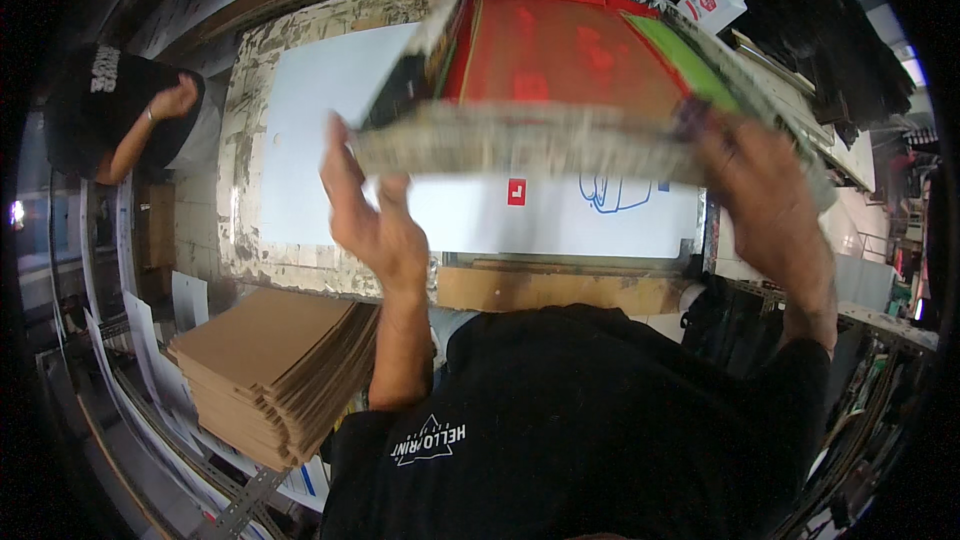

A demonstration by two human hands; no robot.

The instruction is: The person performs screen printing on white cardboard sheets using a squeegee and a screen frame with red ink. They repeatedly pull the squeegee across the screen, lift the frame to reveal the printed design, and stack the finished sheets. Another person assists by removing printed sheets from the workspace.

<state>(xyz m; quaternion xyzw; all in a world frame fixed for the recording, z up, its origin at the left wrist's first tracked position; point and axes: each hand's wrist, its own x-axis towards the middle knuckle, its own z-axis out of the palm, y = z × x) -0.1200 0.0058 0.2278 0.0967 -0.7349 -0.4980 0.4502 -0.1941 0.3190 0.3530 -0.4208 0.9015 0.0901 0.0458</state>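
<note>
A screen printing frame [520, 145], blurred by motion, is tilted up over the table, its near bar raised. Red ink covers much of its mesh [560, 50], and a green strip [680, 55] runs along the right side. My left hand [380, 230] grips the frame's near left corner, thumb and fingers around the bar. At the near right end, my right hand [765, 195] is closed on the same bar; its fingertips are smeared and partly dark. Beneath lies a white sheet [335, 110] with a small red printed block [516, 191] and a blue line drawing [615, 193].
The stained printing table [245, 160] has a brown front ledge [560, 290]. A stack of brown cardboard sheets [265, 345] stands at its near left. Another person [125, 120] is at the far left. A white jug [713, 0] stands behind the frame's right side.
</note>
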